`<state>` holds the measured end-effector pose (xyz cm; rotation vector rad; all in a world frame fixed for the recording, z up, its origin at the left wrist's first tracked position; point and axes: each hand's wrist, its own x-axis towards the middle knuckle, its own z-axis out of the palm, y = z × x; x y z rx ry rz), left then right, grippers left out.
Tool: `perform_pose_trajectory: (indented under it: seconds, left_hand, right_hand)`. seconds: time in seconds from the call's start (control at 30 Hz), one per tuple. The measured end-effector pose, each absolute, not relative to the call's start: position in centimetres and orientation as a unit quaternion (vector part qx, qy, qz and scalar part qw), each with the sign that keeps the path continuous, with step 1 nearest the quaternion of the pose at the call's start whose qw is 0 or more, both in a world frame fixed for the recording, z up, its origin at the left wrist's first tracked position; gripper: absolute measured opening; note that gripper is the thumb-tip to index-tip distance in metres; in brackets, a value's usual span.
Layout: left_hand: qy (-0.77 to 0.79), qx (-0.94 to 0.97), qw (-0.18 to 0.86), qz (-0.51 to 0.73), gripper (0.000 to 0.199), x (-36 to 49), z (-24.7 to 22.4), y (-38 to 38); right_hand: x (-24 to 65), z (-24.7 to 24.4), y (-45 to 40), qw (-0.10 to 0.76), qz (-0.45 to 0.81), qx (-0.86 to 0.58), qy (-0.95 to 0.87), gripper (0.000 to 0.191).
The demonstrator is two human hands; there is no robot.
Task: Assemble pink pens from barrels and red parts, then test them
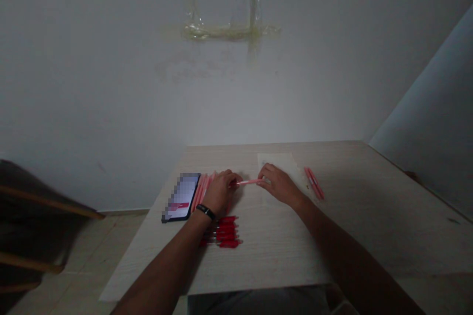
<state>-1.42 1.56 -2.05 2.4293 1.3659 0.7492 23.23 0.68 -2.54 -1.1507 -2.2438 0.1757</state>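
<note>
A slim pink pen (248, 182) lies level between my two hands, a little above or on the table; which of these I cannot tell. Its left end is pinched by my left hand (222, 186), which wears a dark band at the wrist. The fingers of my right hand (277, 182) close on the other end. Beside and partly under my left hand is a row of pink pens (199, 192). Several red pens (227, 231) lie side by side nearer to me, partly hidden by my left forearm.
A phone (183, 197) with a lit, blurred screen lies at the table's left edge. Beyond my right hand is a clear plastic sleeve or sheet (284, 160). Pink pens (314, 183) lie together right of it. The pale wooden table (281, 256) meets a wall behind.
</note>
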Motion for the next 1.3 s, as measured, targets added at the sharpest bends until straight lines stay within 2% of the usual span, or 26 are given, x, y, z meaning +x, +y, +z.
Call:
perform_pose_trajectory:
  seconds: [0.23,0.57,0.9,1.3]
  left_hand:
    - [0.462,0.842,0.122,0.25,0.018,-1.35,-1.92,1.38]
    - [0.471,0.84,0.125,0.24,0.015,-1.35,-1.64,1.26]
    - [0.467,0.832,0.152,0.26,0.017,-1.12,-1.72,1.22]
    - [0.454,0.841,0.147,0.253,0.02,-0.86,-1.55,0.97]
  right_hand:
    - [23.26,-2.4,0.67,0.283,0.048,-0.428,-0.857,0.019]
    - [23.18,-2.32,0.7,0.275,0.031,-0.437,-0.856,0.018]
    - [23.15,-3.14,1.27,0.374,0.094,-0.442,-0.81,0.012]
    - [22.82,-2.32,0.78,0.399,0.106,-0.432,-0.802,0.008]
